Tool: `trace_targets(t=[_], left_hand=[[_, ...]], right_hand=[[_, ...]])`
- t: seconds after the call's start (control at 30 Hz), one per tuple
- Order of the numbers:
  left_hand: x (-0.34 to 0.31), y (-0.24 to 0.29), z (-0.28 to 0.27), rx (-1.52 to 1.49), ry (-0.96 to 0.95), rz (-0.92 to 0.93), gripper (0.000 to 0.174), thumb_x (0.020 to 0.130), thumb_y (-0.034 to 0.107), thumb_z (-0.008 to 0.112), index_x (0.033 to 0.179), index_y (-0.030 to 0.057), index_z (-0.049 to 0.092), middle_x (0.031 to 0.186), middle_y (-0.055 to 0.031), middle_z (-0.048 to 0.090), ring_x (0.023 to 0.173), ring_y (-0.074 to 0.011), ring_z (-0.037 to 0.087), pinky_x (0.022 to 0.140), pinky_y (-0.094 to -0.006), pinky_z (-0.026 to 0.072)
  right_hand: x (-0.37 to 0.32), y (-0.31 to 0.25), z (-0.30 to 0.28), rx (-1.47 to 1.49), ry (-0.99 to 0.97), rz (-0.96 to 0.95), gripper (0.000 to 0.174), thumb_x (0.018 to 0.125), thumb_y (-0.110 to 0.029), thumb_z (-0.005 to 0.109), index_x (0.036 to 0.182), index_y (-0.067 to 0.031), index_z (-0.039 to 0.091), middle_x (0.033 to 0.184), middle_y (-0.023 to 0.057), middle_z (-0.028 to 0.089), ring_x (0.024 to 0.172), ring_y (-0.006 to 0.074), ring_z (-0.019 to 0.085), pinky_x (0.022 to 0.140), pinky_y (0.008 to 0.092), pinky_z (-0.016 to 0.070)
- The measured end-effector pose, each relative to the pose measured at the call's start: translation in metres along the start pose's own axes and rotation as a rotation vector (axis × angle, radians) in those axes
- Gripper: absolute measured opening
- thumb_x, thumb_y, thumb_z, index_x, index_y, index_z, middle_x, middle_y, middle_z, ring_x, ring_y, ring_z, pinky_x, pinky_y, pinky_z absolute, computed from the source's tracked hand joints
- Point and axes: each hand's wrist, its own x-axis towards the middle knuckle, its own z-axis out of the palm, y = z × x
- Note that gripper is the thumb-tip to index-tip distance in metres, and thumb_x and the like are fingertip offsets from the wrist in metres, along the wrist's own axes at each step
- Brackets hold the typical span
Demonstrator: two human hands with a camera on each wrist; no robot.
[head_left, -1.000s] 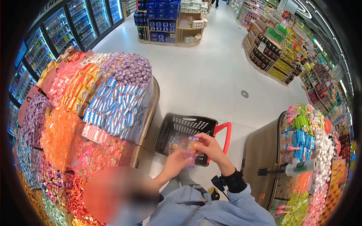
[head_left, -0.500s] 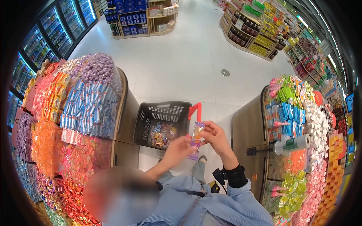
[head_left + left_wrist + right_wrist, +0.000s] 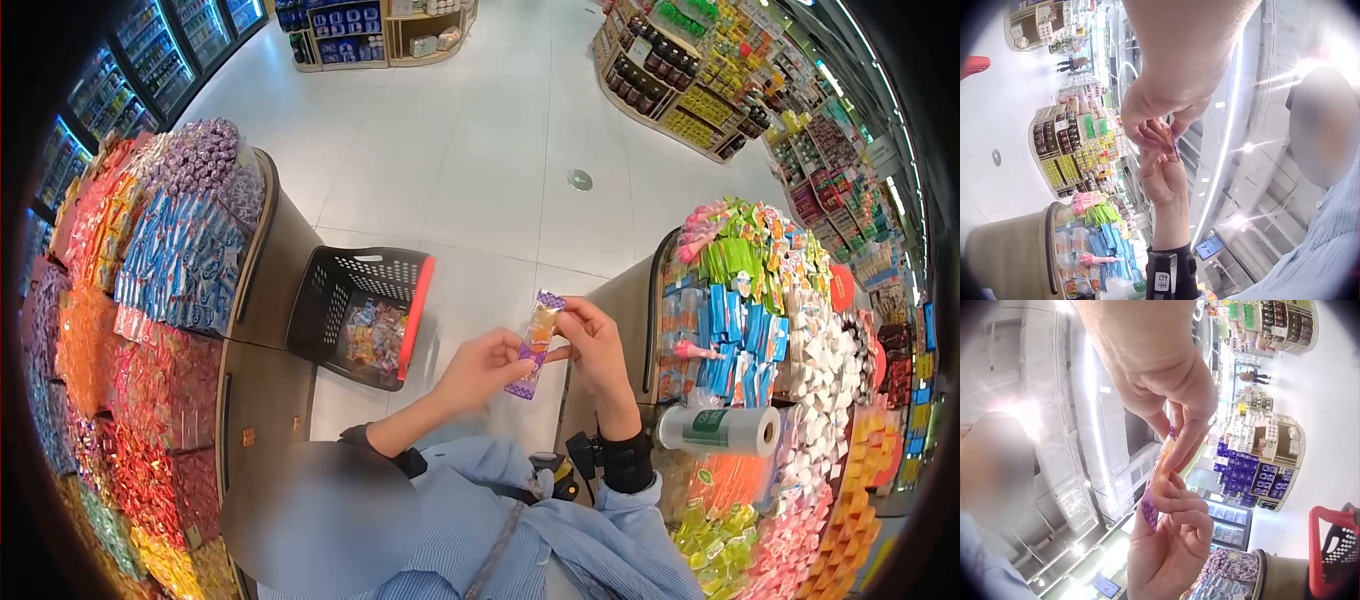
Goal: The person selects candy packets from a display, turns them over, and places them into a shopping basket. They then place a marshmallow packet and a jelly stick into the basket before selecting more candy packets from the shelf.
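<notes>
In front of the body, both hands hold a slim purple-and-orange wrapped snack packet [image 3: 541,330], its length tilted in the head view. The right hand [image 3: 597,352] pinches its upper part between thumb and fingers. Lower down, the left hand [image 3: 478,373] grips the packet's other end with thumb and fingertips. From the right wrist view, the purple wrapper [image 3: 1150,509] shows between the fingers of the two hands, which are close together. Below and left of them stands a black shopping basket [image 3: 318,300] with a red handle [image 3: 418,318]; several small wrapped sweets [image 3: 375,335] lie inside.
A candy counter [image 3: 270,375] heaped with wrapped sweets runs along the left. Another candy counter [image 3: 640,320] stands close on the right, with a roll of plastic bags [image 3: 690,428] at its edge. Drinks shelves [image 3: 660,85] and pale floor [image 3: 450,150] lie ahead.
The view has turned rightward; the basket now appears further left and the right counter closer. The hands have moved right, away from over the basket, still holding the packet.
</notes>
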Motion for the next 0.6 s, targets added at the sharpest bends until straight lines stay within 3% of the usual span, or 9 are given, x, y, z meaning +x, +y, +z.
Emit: trace_targets(t=[0.17,0.3,0.47,0.6], left_hand=[[0.045,0.002,-0.010,0.008,0.058,0.017,0.014,0.078,0.007,0.060,0.087,0.0004,0.052,0.070,0.0008,0.053,0.069,-0.0056,0.052,0.062,-0.0196,0.0423],[0.094,-0.003,-0.037,-0.026,0.069,-0.007,0.017,0.079,0.005,0.058,0.095,-0.0001,0.052,0.083,-0.0018,0.057,0.074,-0.0046,0.052,0.067,-0.0181,0.0418],[0.178,0.008,-0.090,0.014,0.223,0.028,0.019,0.080,0.005,0.057,0.098,-0.0010,0.053,0.086,-0.0034,0.059,0.075,-0.0060,0.053,0.067,-0.0195,0.0430],[0.244,0.040,-0.135,-0.039,0.329,0.098,0.016,0.081,0.009,0.057,0.095,0.0005,0.057,0.081,-0.0020,0.059,0.071,-0.0066,0.052,0.064,-0.0202,0.0422]], right_hand=[[0.051,-0.005,-0.025,0.032,-0.071,0.062,0.023,0.085,-0.013,0.050,0.104,0.0016,0.049,0.091,0.0075,0.057,0.083,0.0132,0.056,0.062,0.0303,0.0553],[0.110,-0.006,-0.046,0.016,-0.148,0.135,0.024,0.085,-0.011,0.049,0.105,0.0013,0.047,0.092,0.0082,0.057,0.085,0.0145,0.056,0.063,0.0307,0.0551],[0.223,-0.023,-0.066,-0.118,-0.247,0.181,0.021,0.084,-0.007,0.047,0.104,0.0016,0.046,0.095,0.0104,0.056,0.085,0.0184,0.059,0.062,0.0294,0.0546],[0.313,-0.051,-0.060,-0.157,-0.323,0.244,0.019,0.084,-0.007,0.047,0.102,0.0021,0.045,0.095,0.0122,0.056,0.081,0.0221,0.061,0.059,0.0289,0.0544]])
